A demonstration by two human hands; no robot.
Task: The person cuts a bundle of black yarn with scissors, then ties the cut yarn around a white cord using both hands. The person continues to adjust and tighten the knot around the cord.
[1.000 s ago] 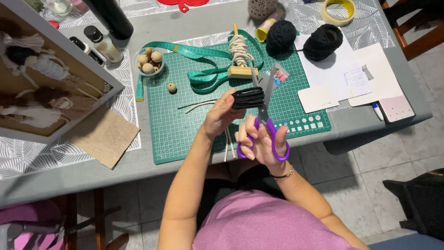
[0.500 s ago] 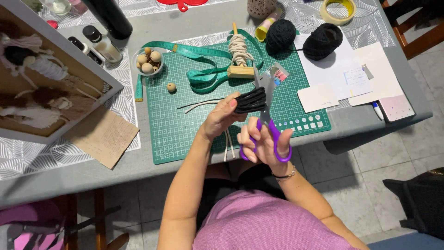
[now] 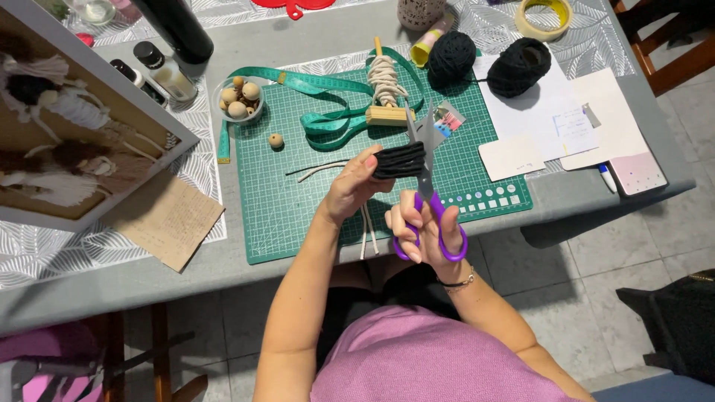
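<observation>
A home craft corner: green cutting mat (image 3: 298, 201), yarn balls (image 3: 519, 65), tape measure (image 3: 328, 104) (tiled floor below)

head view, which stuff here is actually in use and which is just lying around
In use:
- black yarn bundle, pinched in the left hand
- purple scissors, in the right hand, blades at the bundle
- green cutting mat beneath

Lying about:
- green tape measure
- bowl of wooden beads
- two black yarn balls
- tape roll
- papers
- framed macrame piece
</observation>
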